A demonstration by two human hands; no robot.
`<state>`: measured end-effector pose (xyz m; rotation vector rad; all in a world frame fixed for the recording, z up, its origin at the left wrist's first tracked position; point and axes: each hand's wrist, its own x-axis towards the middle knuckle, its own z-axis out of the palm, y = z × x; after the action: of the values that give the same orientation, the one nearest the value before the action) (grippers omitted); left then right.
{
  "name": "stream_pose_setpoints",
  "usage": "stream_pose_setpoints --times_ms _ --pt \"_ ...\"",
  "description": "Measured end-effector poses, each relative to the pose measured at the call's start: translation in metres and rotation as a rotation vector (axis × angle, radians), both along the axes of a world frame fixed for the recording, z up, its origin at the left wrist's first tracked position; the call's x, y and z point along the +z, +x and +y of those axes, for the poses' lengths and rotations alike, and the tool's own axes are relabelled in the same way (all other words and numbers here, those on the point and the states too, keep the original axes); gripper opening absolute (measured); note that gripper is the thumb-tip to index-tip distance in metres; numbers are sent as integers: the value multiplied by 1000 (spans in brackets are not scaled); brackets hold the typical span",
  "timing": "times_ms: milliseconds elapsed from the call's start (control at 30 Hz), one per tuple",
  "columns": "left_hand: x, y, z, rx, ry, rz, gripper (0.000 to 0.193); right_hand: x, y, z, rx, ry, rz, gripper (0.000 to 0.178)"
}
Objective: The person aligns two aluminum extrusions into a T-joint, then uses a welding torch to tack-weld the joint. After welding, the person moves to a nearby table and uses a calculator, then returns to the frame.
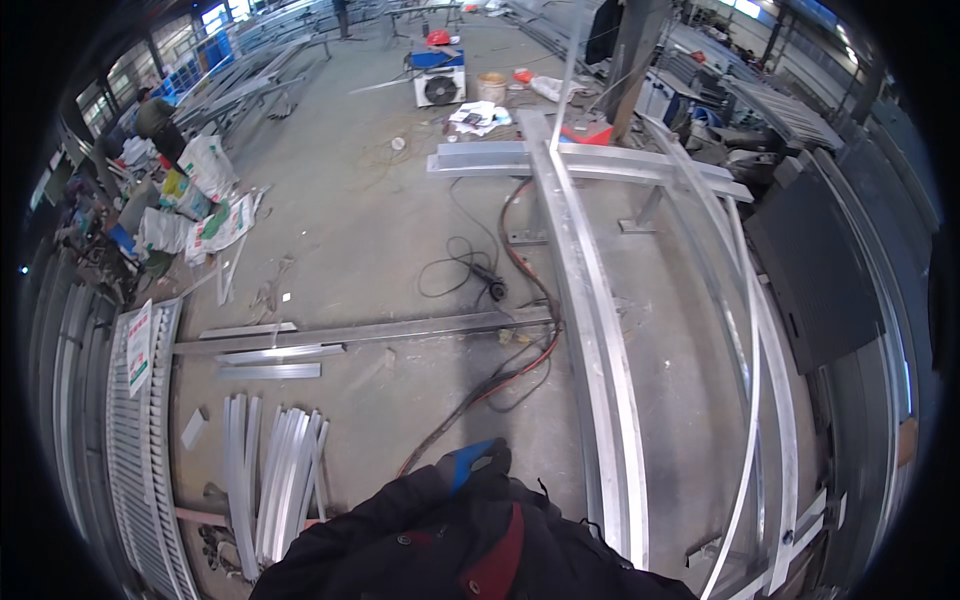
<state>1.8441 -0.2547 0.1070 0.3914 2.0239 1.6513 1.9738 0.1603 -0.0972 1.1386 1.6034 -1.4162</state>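
At the lower middle, close to my body, is my left hand (472,463) in a blue and dark glove. It is small and partly hidden by my dark sleeve, so I cannot make out its fingers or anything in them. No part of my right hand can be picked out. Nearest to the glove are a dark and red cable (485,391) that winds across the floor and a long silvery metal beam (596,340) to the right. The beam lies lengthwise on a raised metal cross-beam (650,160) at its far end.
Cut metal profiles (285,480) lie at lower left beside a slatted metal panel (145,450). A long bar (400,328) crosses the floor. Dark panels (815,265) lean at right. Farther off are a fan unit (440,87), sacks (208,168) and a person (156,120) at far left.
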Motion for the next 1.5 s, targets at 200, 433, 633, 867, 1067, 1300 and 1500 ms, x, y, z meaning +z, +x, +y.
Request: stream_pose_setpoints --times_ms 200,433,633,867,1067,1300,1500 --pt "14 -100 -20 196 126 -112 41 -15 -102 17 94 -33 -71 50" --pt "-45 -200 -103 358 68 134 26 -23 -246 -19 200 -22 -100 50" --pt "-65 -365 -211 307 452 -326 45 -92 -407 -134 55 -39 -11 44" --pt "-37 -608 -389 134 -61 144 80 -93 -666 -424 669 -78 83 45" --pt "18 -745 -486 259 -4 308 73 -17 -892 -611 691 -150 352 48" --pt "-13 -851 -568 417 -48 16 32 -61 -1021 -619 778 -50 123 51" --pt "-32 -1024 -648 553 -11 -131 41 -127 -1150 -600 868 15 -229 55"
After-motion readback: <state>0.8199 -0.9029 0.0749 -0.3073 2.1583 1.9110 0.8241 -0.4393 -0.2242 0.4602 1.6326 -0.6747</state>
